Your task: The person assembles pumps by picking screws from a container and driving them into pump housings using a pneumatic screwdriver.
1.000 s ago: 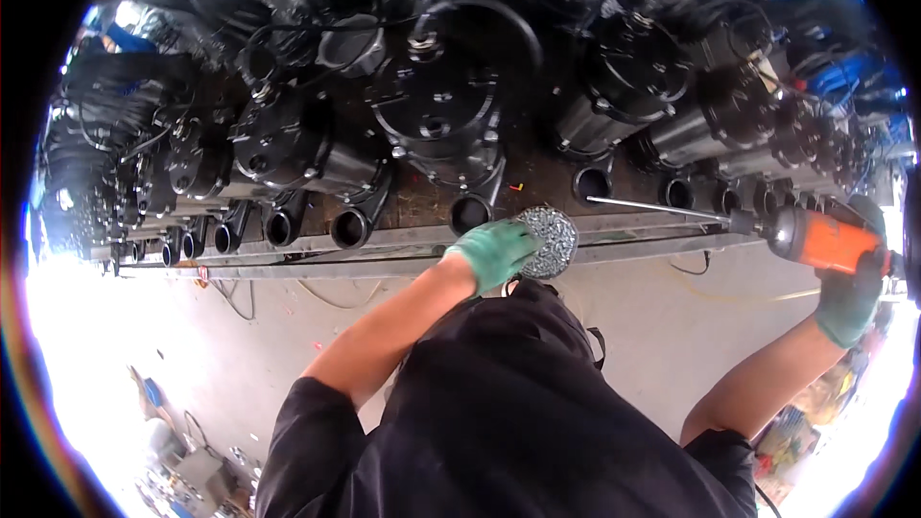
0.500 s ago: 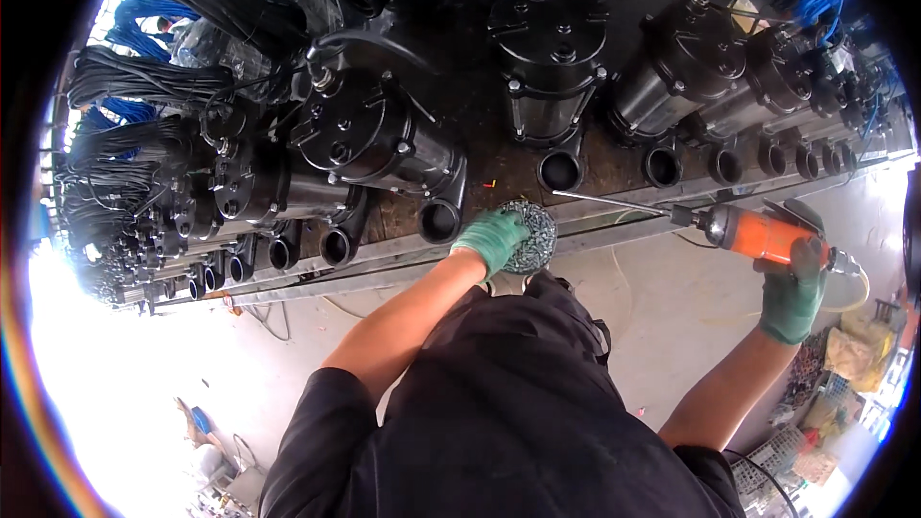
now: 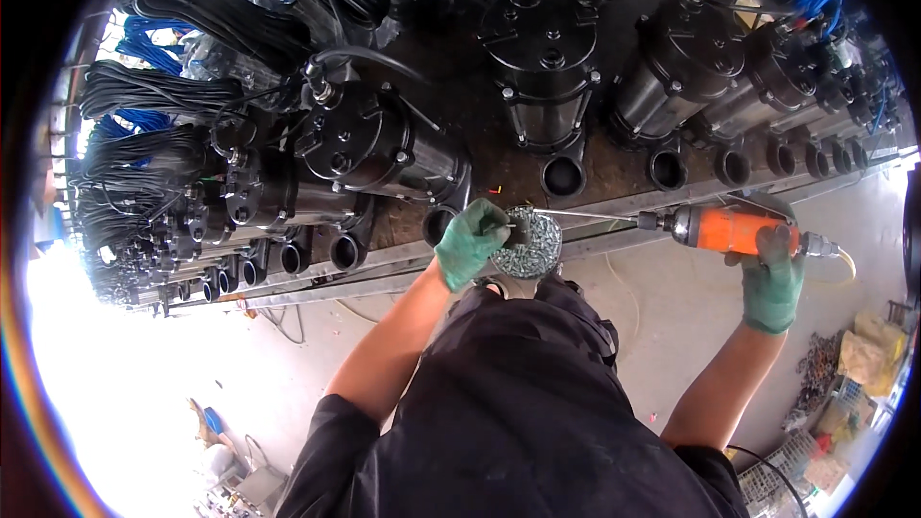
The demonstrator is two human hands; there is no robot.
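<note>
My left hand (image 3: 470, 242), in a green glove, pinches a small metal screw (image 3: 511, 226) just over the rim of a round container of screws (image 3: 531, 257). The container stands at the bench's near edge, filled with many small grey screws. In my right hand (image 3: 773, 278), also green-gloved, is an orange air screwdriver (image 3: 727, 229), lying level and pointing left. Its long thin bit (image 3: 595, 216) reaches across to the screw in my left fingers; whether the two touch I cannot tell. Beyond my hands stands a black pump (image 3: 543, 67) with its round outlet toward me.
More black pumps (image 3: 379, 139) line the bench (image 3: 504, 168) on both sides, outlets facing the near edge. Coiled black cables (image 3: 216, 10) and blue cords lie behind them. A pale hose (image 3: 849, 269) trails from the screwdriver. Bags and crates (image 3: 863, 355) sit on the floor at right.
My left hand has come up out of the screws, leftward, with a screw in its fingertips. My right hand has brought the screwdriver left, its bit now near the left fingers.
</note>
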